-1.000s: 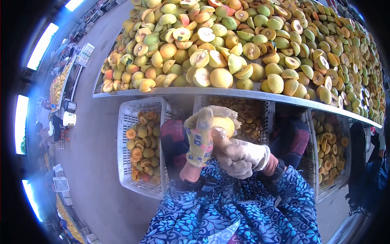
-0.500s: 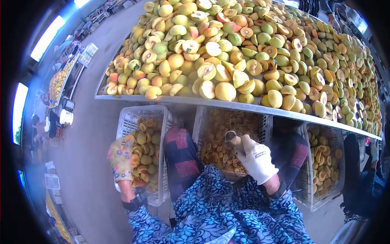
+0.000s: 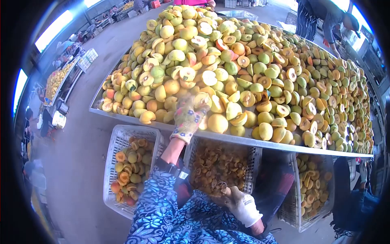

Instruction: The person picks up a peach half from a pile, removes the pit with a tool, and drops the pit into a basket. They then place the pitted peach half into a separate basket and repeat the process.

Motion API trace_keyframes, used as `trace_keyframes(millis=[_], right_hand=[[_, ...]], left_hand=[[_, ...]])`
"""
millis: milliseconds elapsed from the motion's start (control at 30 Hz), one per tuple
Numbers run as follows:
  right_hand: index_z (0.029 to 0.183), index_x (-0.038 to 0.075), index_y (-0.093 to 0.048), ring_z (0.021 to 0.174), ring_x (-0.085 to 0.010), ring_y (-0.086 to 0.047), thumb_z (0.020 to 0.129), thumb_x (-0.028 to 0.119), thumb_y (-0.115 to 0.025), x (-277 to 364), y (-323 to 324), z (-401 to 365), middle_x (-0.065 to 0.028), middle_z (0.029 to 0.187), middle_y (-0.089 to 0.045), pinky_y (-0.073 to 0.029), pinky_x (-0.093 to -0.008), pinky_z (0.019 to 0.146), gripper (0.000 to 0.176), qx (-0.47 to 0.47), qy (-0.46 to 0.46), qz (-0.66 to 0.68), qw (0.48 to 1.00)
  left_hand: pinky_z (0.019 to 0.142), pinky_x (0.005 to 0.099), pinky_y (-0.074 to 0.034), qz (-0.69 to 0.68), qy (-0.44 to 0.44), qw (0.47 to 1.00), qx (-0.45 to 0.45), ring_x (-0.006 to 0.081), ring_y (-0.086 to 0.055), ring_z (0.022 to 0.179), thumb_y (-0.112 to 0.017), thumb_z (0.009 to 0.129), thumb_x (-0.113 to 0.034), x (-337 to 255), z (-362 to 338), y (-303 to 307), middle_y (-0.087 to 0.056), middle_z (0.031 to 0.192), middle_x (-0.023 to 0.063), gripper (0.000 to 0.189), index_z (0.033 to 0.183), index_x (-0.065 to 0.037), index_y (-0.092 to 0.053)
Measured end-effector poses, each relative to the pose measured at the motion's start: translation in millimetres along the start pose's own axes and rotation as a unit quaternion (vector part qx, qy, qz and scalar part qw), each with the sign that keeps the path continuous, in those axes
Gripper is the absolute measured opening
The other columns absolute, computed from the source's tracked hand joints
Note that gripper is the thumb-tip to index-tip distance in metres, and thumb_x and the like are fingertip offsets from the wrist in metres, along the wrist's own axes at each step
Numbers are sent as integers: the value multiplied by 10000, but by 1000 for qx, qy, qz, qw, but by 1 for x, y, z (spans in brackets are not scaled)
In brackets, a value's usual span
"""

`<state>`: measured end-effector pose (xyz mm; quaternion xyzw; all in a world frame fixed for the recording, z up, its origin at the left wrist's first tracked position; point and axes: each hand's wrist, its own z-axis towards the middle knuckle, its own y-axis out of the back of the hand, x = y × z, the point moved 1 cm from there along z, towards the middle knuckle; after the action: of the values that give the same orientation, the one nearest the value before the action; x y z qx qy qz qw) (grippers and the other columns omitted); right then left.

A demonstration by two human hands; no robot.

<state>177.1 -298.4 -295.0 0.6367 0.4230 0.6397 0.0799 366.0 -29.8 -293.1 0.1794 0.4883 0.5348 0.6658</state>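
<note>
My left hand (image 3: 190, 116), in a pale floral glove, reaches onto the front of the fruit pile (image 3: 252, 77). Its slightly blurred fingers close round a cut yellow fruit half (image 3: 202, 99). Low in the view, my right hand (image 3: 239, 205), in a white glove with soiled fingers, grips a small ring-ended metal tool (image 3: 222, 186). That hand is above the near end of the middle crate (image 3: 255, 162), which holds brownish cut pieces. On the left, another white crate (image 3: 109, 175) contains yellow and orange fruit halves.
The metal table edge (image 3: 252, 142) runs across above the crates. A third crate (image 3: 297, 203) with fruit halves is at the right. One person (image 3: 325, 20) bends over the far right side; other people and fruit tables appear at the far left.
My left hand has gone from above the left crate up to the pile and closed on a fruit half. My right hand has moved down and left with the tool. The view has tilted up.
</note>
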Motion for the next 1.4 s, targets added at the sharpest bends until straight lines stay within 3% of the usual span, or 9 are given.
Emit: trace_keyframes(millis=[200, 300, 433, 567, 733, 867, 1033, 1167, 1400], right_hand=[[1032, 57, -514, 761, -438, -629, 866, 201, -668, 10, 9, 14, -240, 793, -623, -475, -474, 629, 268, 29, 31, 93, 995], [1054, 44, -514, 733, -391, -629, 882, 167, -632, 26, 21, 19, -200, 794, -618, -487, -404, 668, 242, 63, 49, 194, 978], [1010, 26, -505, 694, -367, -629, 910, 191, -620, 59, 32, 28, -189, 759, -603, -475, -396, 632, 224, 82, 136, 216, 963], [996, 22, -508, 695, -425, -622, 921, 200, -636, 84, 23, 33, -225, 729, -598, -472, -418, 589, 231, 88, 142, 196, 966], [1010, 18, -531, 716, -423, -636, 919, 227, -653, 92, 6, 34, -235, 756, -616, -479, -420, 600, 259, 49, 145, 215, 964], [1030, 10, -549, 742, -405, -660, 923, 245, -652, 88, 0, 32, -232, 794, -636, -493, -410, 632, 278, 71, 138, 242, 958], [1099, 2, -554, 769, -408, -668, 932, 258, -641, 82, 2, 31, -241, 825, -643, -507, -403, 662, 318, 73, 146, 245, 956], [1133, 2, -546, 779, -403, -671, 941, 260, -625, 77, 4, 33, -237, 844, -648, -512, -405, 667, 331, 109, 160, 248, 949], [1093, 17, -545, 757, -394, -664, 949, 214, -609, 65, 21, 46, -215, 834, -649, -509, -400, 639, 252, 220, 186, 215, 933]], left_hand=[[769, 290, -550, -307, 76, 949, 5, 197, -646, 911, -772, 785, -75, -37, -20, 34, -630, 960, 67, 336, 965, -50, -490], [716, 391, -604, -646, 123, 753, -18, 213, -652, 852, -677, 878, -190, -41, -47, 70, -616, 961, 99, 358, 1164, -43, -520], [678, 399, -605, -807, 208, 549, 62, 245, -666, 829, -520, 987, -403, -51, -101, 95, -642, 1005, 160, 440, 1204, -20, -519], [700, 355, -591, -735, 226, 638, 42, 254, -669, 844, -470, 1005, -447, -62, -135, 111, -646, 1078, 187, 488, 1203, -7, -548], [808, 311, -549, -753, 237, 613, 33, 197, -652, 896, -392, 1027, -486, -64, -163, 114, -657, 1063, 138, 545, 1207, -1, -564], [826, 336, -552, -697, 241, 673, 48, 219, -658, 924, -385, 1033, -471, -72, -163, 123, -657, 1085, 147, 547, 1185, 15, -583], [871, 360, -553, -742, 211, 636, 39, 250, -660, 983, -392, 1031, -476, -74, -165, 117, -649, 1137, 167, 554, 1195, 21, -574], [841, 362, -567, -737, 244, 627, 60, 250, -670, 953, -410, 1024, -486, -78, -166, 119, -658, 1100, 165, 557, 1170, 22, -586], [711, 320, -572, -639, 290, 711, 54, 220, -690, 803, -455, 1012, -472, -88, -161, 121, -686, 922, 132, 538, 980, 28, -651]])
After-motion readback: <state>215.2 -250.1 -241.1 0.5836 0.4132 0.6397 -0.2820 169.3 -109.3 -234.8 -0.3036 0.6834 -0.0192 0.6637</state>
